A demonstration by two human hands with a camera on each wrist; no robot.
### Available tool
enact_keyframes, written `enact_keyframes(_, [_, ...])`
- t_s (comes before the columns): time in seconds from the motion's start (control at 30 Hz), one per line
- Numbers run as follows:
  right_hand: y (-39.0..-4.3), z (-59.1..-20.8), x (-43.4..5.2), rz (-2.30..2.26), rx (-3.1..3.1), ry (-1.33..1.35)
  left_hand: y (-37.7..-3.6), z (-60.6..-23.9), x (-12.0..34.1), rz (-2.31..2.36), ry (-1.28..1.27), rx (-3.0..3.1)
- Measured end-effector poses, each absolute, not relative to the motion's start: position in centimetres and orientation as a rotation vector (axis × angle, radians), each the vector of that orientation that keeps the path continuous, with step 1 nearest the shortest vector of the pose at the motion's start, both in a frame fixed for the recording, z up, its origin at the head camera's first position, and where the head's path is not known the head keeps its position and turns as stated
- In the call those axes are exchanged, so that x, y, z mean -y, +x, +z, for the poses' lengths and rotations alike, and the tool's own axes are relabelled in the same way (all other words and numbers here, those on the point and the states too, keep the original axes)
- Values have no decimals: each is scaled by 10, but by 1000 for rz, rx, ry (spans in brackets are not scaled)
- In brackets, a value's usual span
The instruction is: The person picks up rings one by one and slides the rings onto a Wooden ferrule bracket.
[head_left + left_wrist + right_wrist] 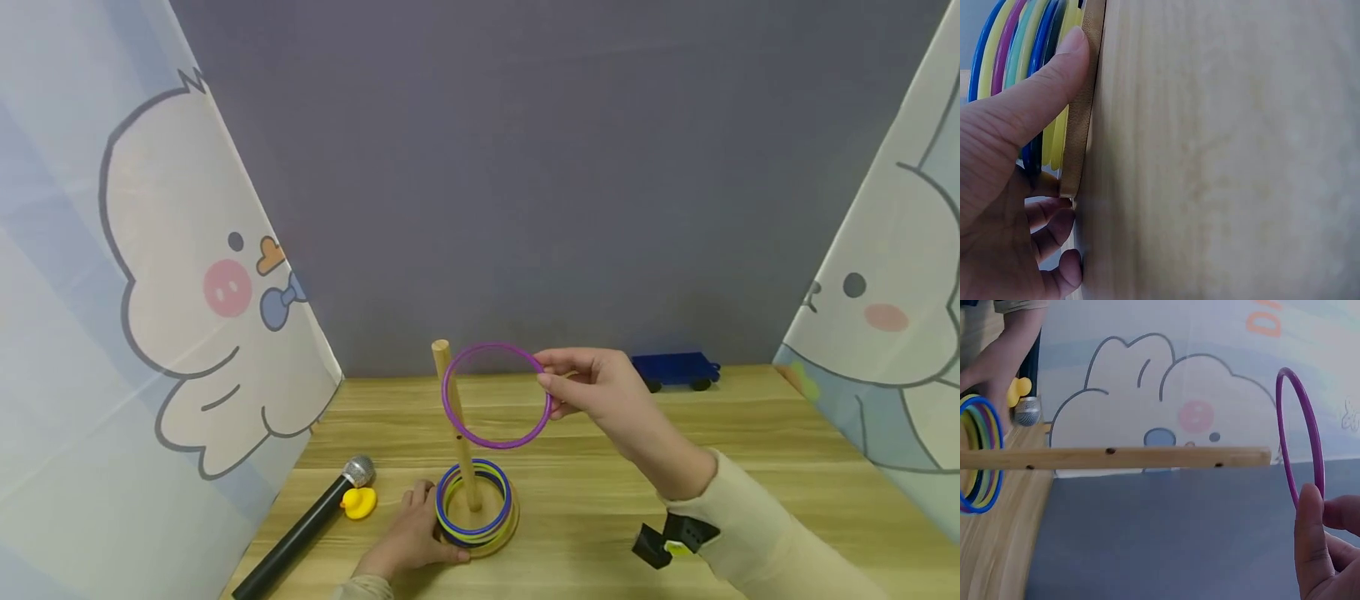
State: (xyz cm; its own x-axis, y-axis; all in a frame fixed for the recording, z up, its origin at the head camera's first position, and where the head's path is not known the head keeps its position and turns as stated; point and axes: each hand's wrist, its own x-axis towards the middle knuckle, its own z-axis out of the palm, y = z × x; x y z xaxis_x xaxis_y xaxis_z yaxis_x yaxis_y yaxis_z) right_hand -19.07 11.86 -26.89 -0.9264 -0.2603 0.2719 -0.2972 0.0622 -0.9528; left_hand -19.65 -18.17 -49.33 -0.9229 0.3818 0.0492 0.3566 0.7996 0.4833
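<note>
My right hand [588, 383] pinches a purple ring [495, 447] between thumb and fingers. In the right wrist view the ring [1315, 437] is apart from the free end of the wooden post [1191, 457], just beyond its tip. The post rises from a round wooden base [501, 546] on the table. Several rings, blue, yellow, green and purple, lie stacked around its foot; the blue ring [507, 500] is on top. My left hand [408, 533] grips the base at its left side. The left wrist view has the thumb [1054, 81] across the stacked rings and the base edge.
Left of the stand lie a black microphone [300, 537] and a small yellow rubber duck [360, 502]. A blue toy wagon [675, 368] stands at the table's back edge, behind the right hand. Cartoon-printed curtains [67, 375] flank the wooden table [615, 500], with a grey backdrop [525, 167] behind.
</note>
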Motion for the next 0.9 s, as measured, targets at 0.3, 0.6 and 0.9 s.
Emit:
enact_keyframes(0.3, [-198, -264, -84, 2213, 2051, 602, -197, -493, 182, 755, 618, -2961])
enact_keyframes(0.6, [-210, -282, -65, 2190, 2151, 463, -196, -493, 181, 762, 602, -2950])
enact_keyframes(0.9, [-220, -343, -71, 2209, 2309, 357, -196, -488, 180, 780, 609, -2939])
